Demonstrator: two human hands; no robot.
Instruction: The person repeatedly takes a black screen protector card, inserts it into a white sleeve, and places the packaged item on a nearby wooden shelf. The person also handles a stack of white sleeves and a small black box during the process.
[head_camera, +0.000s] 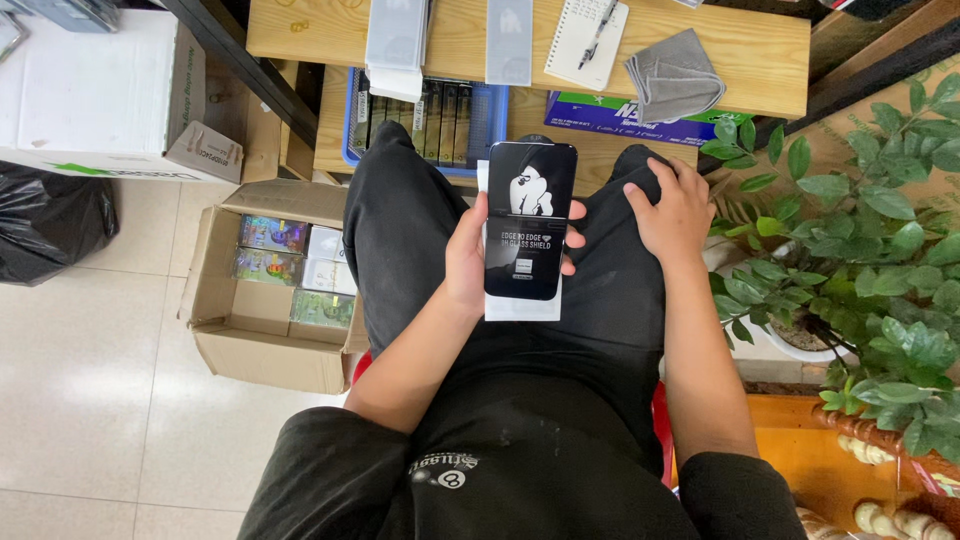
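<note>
While the left hand (468, 262) clamps the black screen protector pack (530, 220) at the frame centre, the right hand (672, 208) rests flat on the knee; a loose one-hand grip may let it slip.

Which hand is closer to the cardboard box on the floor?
Left. The left hand holds a black pack over the lap, just beside the box. The right hand rests on the far knee.

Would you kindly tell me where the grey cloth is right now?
In the head view, the grey cloth lies crumpled on the wooden shelf at upper right, just right of the spiral notepad with a pen on it.
</note>
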